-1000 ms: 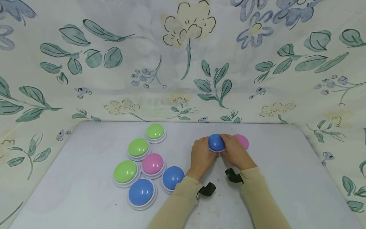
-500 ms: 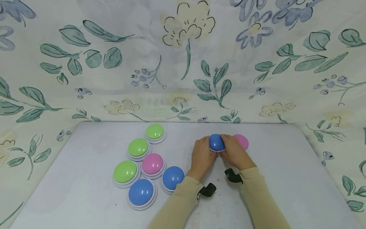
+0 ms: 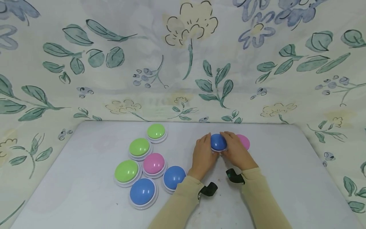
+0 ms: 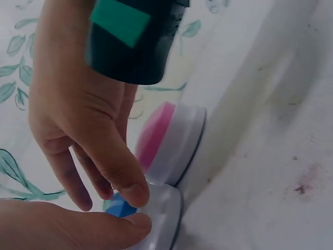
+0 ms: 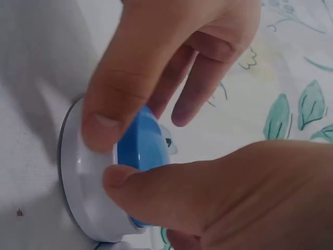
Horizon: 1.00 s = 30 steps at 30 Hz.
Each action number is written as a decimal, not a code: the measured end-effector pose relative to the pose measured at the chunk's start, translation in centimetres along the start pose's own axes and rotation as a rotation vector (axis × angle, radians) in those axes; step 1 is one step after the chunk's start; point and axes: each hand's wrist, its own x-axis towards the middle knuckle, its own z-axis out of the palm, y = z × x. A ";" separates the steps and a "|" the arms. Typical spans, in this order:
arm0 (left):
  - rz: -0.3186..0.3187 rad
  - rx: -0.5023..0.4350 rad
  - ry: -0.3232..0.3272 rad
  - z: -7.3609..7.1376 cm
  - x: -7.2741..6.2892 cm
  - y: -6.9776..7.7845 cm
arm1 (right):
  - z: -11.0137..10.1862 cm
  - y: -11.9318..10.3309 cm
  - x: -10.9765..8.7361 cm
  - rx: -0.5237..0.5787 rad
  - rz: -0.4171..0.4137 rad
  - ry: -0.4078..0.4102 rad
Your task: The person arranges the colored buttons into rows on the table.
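"1 blue button is resting where, please?"

"It is sitting just to the left of the half-hidden pink button; whether they are touching, I cannot surely tell. 6 other buttons are lying farther left of that pink button."

"And how is the grip standing?"

"The left hand and the right hand are gripping the blue button from 2 sides. Their fingers are bending round it, and 2 thumbs are pressing on its white base. Neither hand is gaping wider."

"Which hand is lying nearer?"

"Neither, I judge: both are touching it. Being round, it is showing no long axis. The right hand is partly covering the pink button."
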 end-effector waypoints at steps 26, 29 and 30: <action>-0.021 -0.127 0.018 -7.3 0.6 0.3 | 0.0 -1.9 0.2 0.107 0.010 0.124; -0.029 -0.133 0.045 -8.0 0.5 -0.1 | 0.3 -2.4 0.2 0.124 0.002 0.119; -0.033 -0.137 0.052 -8.2 0.4 -0.3 | 0.4 -2.6 0.3 0.126 0.001 0.117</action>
